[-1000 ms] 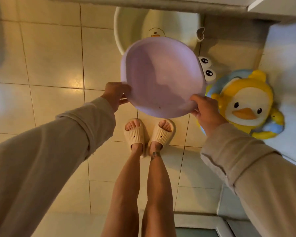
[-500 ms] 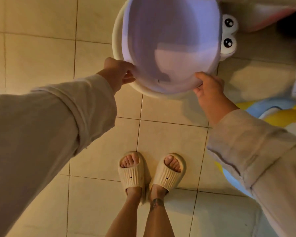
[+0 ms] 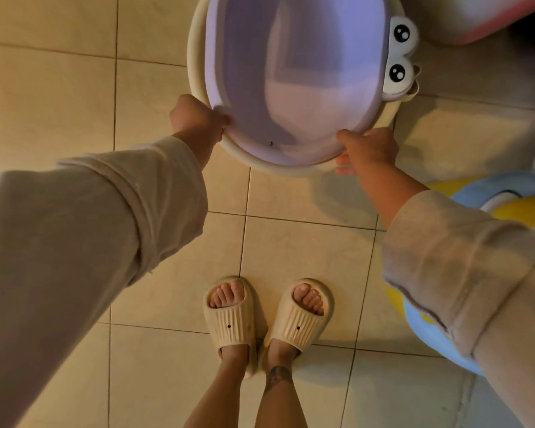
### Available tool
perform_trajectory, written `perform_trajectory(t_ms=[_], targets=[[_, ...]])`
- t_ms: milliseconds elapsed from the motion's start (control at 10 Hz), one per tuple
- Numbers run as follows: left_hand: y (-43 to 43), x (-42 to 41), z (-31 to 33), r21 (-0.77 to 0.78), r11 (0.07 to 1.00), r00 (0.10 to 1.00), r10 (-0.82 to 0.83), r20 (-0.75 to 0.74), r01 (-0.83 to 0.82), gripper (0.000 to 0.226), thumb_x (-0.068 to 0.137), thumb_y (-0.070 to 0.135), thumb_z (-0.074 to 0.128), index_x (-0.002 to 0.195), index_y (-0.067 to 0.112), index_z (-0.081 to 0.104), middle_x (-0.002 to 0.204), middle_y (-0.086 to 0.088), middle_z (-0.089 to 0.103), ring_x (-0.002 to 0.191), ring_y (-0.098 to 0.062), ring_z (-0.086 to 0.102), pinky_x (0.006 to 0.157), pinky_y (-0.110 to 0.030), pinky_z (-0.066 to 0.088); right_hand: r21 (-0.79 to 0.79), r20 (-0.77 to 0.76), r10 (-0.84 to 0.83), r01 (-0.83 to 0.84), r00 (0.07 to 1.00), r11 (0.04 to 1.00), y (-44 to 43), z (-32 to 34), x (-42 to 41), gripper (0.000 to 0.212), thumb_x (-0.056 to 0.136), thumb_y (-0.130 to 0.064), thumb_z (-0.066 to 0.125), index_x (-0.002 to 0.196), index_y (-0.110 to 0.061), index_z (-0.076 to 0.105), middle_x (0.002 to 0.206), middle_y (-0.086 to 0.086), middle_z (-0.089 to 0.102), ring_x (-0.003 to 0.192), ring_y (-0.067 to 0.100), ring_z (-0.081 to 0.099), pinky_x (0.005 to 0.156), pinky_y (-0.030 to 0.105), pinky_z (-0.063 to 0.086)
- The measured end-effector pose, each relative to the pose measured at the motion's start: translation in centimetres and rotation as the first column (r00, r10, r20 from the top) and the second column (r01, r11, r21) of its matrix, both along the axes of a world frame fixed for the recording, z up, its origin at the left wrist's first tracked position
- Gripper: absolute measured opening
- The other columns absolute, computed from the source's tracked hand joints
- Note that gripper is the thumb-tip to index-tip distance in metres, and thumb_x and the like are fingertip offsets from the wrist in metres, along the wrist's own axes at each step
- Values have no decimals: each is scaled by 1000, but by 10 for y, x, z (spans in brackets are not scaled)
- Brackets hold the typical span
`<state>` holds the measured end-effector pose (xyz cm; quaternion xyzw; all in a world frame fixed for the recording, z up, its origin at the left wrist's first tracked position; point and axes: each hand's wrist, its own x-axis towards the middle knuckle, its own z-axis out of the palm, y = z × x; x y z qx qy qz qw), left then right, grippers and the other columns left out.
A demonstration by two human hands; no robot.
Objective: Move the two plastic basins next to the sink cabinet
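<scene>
A lilac plastic basin (image 3: 306, 72) with two cartoon eyes on its right rim sits nested inside a larger cream basin (image 3: 195, 72) on the tiled floor at the top of the head view. My left hand (image 3: 198, 118) grips the near left rim of the lilac basin. My right hand (image 3: 368, 146) holds the near right rim, its fingers curling under the edge. Only the cream basin's rim shows around the lilac one.
A blue and yellow duck-shaped inflatable (image 3: 488, 217) lies on the floor at the right, under my right sleeve. A pink-edged object (image 3: 476, 23) sits at the top right. My feet in cream slippers (image 3: 266, 313) stand on beige floor tiles (image 3: 59, 88).
The lilac basin has gone from being held above the floor down into the cream basin. Both hands stayed on its rim, and the view shifted closer over the basins.
</scene>
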<state>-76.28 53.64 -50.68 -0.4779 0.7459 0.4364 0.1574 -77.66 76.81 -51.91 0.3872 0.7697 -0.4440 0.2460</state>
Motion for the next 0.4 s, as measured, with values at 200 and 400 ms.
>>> perform_trajectory(t_ms=[200, 400], targets=[[5, 21, 11, -77, 964, 965, -248, 88, 254, 25, 79, 11, 58, 99, 1, 69, 102, -21, 72, 97, -38, 68, 86, -45, 55, -97, 55, 62, -57, 997, 994, 15, 38, 48, 22, 81, -9, 61, 59, -14, 57, 60, 10, 59, 53, 25, 56, 64, 40, 56], [5, 113, 38, 2, 917, 903, -393, 175, 399, 21, 80, 4, 52, 86, 11, 71, 93, -17, 74, 86, -34, 69, 81, -42, 56, 70, 97, 430, -437, 898, 897, 68, 144, 154, 20, 82, -8, 58, 68, -19, 67, 46, 5, 42, 49, 15, 40, 52, 25, 32]])
